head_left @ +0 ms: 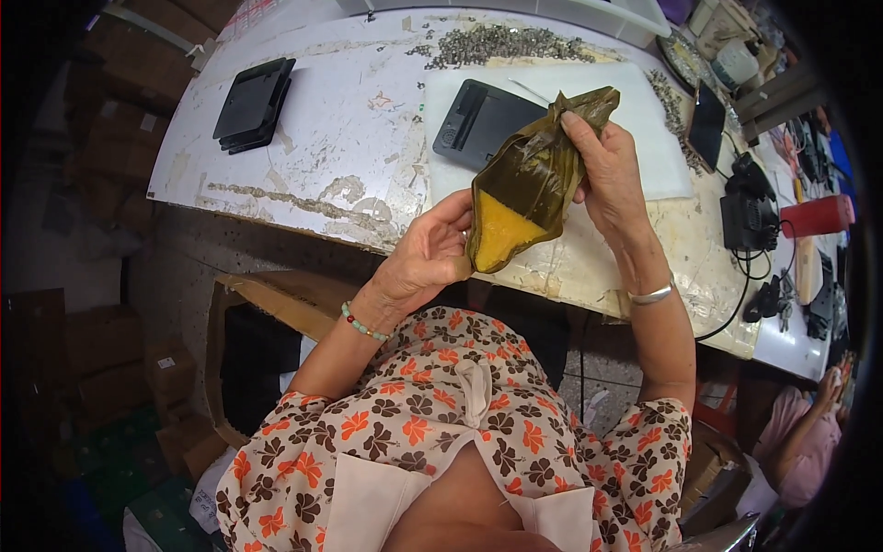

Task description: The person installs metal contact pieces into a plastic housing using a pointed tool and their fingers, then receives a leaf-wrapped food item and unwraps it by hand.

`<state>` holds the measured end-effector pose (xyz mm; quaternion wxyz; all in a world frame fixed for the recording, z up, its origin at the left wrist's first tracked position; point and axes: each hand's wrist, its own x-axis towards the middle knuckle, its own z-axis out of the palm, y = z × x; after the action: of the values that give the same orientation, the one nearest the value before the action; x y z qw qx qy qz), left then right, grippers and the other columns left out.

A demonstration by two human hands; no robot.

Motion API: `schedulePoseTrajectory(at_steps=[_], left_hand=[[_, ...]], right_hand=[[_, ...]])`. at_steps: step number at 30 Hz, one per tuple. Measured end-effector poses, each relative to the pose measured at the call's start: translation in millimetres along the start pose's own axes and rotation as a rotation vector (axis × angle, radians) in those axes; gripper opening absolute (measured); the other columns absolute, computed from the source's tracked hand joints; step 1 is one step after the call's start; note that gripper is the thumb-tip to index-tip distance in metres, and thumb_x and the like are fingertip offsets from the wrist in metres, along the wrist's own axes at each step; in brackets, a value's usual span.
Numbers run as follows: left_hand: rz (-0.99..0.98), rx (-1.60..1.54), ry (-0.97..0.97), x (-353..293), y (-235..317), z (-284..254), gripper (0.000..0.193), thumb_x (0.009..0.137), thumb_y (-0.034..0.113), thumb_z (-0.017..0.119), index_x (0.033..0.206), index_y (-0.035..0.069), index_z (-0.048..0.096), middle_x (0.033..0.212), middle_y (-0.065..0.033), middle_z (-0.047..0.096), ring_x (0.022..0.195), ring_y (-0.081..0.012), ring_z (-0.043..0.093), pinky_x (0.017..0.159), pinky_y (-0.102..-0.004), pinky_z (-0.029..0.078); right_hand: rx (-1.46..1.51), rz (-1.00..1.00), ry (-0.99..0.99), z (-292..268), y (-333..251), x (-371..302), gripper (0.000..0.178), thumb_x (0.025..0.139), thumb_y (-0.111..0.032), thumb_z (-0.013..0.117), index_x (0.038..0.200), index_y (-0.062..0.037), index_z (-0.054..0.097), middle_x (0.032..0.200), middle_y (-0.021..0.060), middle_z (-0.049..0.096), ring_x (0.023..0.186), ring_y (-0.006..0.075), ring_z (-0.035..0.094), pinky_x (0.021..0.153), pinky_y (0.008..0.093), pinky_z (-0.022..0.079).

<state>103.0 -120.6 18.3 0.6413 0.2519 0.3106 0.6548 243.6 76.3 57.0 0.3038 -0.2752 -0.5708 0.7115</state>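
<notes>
A leaf-wrapped rice dumpling point(504, 235) is held up in front of me, over the near edge of the table. Its dark green leaf point(532, 166) is partly peeled back, baring a yellow, glossy corner at the lower end. My left hand point(430, 244) grips that lower end from the left, fingers curled at the wrapped edge. Higher up, my right hand point(609, 175) pinches the gathered leaf with the thumb on top. Behind the dumpling, a black plastic part point(483, 120) lies on a white foam sheet point(635, 120), partly covered by the leaf.
Stacked black plastic parts point(255, 106) sit at the table's left. Many small metal pieces point(506, 44) are heaped near a white bin point(589, 14). A phone point(705, 127), a black adapter with cables point(747, 216) and a red cup point(817, 216) stand right. An open carton point(276, 299) is below.
</notes>
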Motion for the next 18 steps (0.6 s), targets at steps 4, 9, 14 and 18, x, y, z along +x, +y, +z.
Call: schedulePoseTrajectory(at_steps=[4,9,14,18], left_hand=[[-0.004,-0.006,0.001,-2,-2,-1,0.097,0.071,0.001,0.075,0.153,-0.004,0.024,0.147,-0.0134,0.044,0.139,-0.0233,0.044,0.118,-0.0389,0.036],[0.026,-0.006,-0.005,-6,-4,4,0.089,0.075,-0.002,0.072,0.152,-0.005,0.028,0.144,-0.0117,0.046,0.134,-0.0206,0.046,0.112,-0.0334,0.041],[0.064,-0.015,0.084,-7,-9,1,0.093,0.074,-0.011,0.069,0.154,0.001,0.024,0.149,-0.0101,0.04,0.136,-0.0266,0.047,0.111,-0.0441,0.046],[0.079,-0.041,0.103,-4,-5,7,0.091,0.077,-0.008,0.071,0.154,0.001,0.024,0.148,-0.0107,0.041,0.133,-0.0285,0.05,0.109,-0.0457,0.047]], right_hand=[[0.038,0.045,-0.042,-4,5,4,0.028,0.102,-0.025,0.058,0.095,0.0013,0.064,0.074,0.0047,0.068,0.047,0.0051,0.052,0.037,0.0194,0.037],[0.047,0.053,-0.089,-4,4,4,0.03,0.101,-0.028,0.059,0.099,0.001,0.063,0.076,0.0042,0.068,0.048,0.0047,0.054,0.038,0.018,0.039],[-0.073,0.012,-0.126,8,-8,-2,0.034,0.099,-0.034,0.061,0.104,-0.0004,0.06,0.078,0.0012,0.063,0.061,0.0048,0.058,0.043,0.0177,0.042],[-0.179,0.024,-0.243,1,-4,-2,0.031,0.1,-0.029,0.06,0.115,-0.0028,0.063,0.083,-0.0023,0.062,0.066,0.0032,0.054,0.044,0.0174,0.042]])
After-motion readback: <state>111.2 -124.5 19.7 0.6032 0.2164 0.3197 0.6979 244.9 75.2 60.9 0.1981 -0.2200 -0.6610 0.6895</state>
